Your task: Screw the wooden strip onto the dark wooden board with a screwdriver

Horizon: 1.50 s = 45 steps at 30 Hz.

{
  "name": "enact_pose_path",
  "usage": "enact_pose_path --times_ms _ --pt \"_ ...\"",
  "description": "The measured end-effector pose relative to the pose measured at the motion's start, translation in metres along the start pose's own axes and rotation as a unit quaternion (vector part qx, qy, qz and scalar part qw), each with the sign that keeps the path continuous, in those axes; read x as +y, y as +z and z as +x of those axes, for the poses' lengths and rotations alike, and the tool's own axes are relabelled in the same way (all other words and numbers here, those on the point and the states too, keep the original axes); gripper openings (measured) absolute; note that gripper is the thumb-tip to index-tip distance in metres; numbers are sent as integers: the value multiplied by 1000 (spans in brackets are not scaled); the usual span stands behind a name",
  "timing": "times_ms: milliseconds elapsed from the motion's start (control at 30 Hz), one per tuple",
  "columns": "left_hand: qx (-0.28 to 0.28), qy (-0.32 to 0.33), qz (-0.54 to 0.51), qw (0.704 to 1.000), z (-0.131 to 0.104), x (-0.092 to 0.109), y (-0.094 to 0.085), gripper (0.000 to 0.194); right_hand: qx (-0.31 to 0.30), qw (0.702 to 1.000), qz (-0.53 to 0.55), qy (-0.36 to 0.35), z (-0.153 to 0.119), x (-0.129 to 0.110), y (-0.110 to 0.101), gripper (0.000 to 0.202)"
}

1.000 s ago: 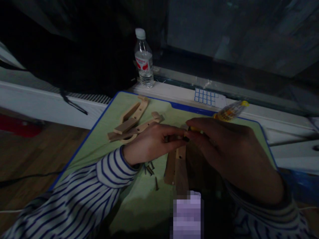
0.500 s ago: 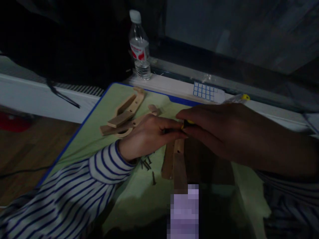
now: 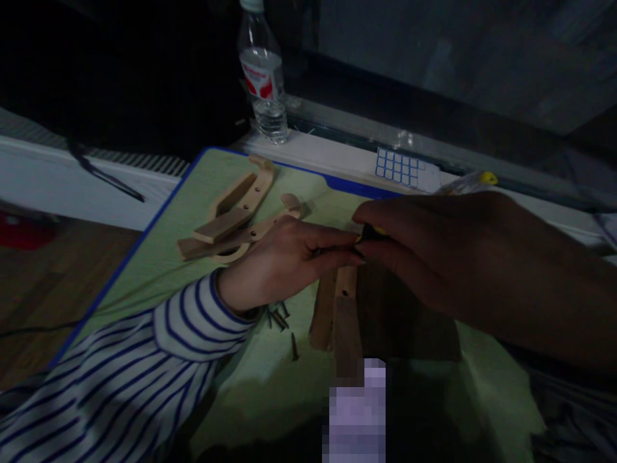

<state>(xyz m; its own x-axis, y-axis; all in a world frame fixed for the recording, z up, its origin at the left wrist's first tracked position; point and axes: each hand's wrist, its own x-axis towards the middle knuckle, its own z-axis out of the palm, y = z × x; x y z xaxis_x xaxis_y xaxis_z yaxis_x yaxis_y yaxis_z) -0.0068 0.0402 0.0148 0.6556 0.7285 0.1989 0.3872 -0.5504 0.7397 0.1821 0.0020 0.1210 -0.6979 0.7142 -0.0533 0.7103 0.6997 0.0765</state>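
Left hand (image 3: pixel 274 270) and right hand (image 3: pixel 463 257) meet above drilled wooden piece (image 3: pixel 346 318)

Head view: right hand clamped on a yellow-and-black tool (image 3: pixel 373 233); left fingertips (image 3: pixel 341 258) at its end (pinching what, cannot tell). Wooden piece lies over a brown board (image 3: pixel 321 315). Judged risk: tool slips, nicking those fingertips; cause, dim light and crowding. Left cuff (image 3: pixel 193 315) could scatter loose screws (image 3: pixel 278 319) nearby.

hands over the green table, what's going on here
A person's right hand grips a black-and-yellow tool, mostly hidden. The left hand is at its tip; whether it pinches anything is unclear. Below are a wooden strip and a brown board. Screws and wooden hooks lie leftward on the table.
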Motion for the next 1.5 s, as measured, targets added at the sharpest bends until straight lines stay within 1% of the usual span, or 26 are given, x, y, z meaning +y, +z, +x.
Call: enact_pose_path --times_ms 133,300,467,567,667,833,900,967,1033,1067,1133,1233,1333,1500 --pt "-6 -2 -8 1000 1 1 0 22 14 999 -28 33 -2 -7 1 22" --pt "-19 7 -15 1000 1 2 -1 24 27 997 -33 60 -4 -15 2 22" --pt "-15 30 -22 999 1 2 -1 23 59 993 -42 95 -7 -21 9 22" --pt "-13 37 -16 999 0 3 -2 22 77 991 -42 103 -8 -23 12 25" --pt "-3 39 -4 999 0 6 -2 19 78 991 -34 99 -8 -23 13 22" --pt "42 51 17 998 -1 8 0 19 55 993 -47 97 -4 -20 10 18" --pt "46 57 17 997 -1 6 2 19 37 993 -60 94 -2 -16 6 19" --pt "44 48 23 998 -1 3 4 20 8 996 -62 69 1 -11 0 21" --pt "39 37 33 998 -1 1 5 22 -20 998 -46 28 3 -6 -7 23" --pt "36 35 38 998 -1 1 5 23 -24 999 -40 11 4 -3 -9 24" --pt "36 43 45 997 -1 0 5 23 -32 999 -31 -16 7 1 -13 24" --pt "46 60 41 996 -1 1 5 21 -54 997 -19 -44 11 3 -12 22" --pt "42 58 26 997 0 2 5 18 -65 997 -11 -42 12 3 -8 23" --pt "25 54 8 998 0 0 5 18 -63 997 -16 -29 10 2 -7 23"
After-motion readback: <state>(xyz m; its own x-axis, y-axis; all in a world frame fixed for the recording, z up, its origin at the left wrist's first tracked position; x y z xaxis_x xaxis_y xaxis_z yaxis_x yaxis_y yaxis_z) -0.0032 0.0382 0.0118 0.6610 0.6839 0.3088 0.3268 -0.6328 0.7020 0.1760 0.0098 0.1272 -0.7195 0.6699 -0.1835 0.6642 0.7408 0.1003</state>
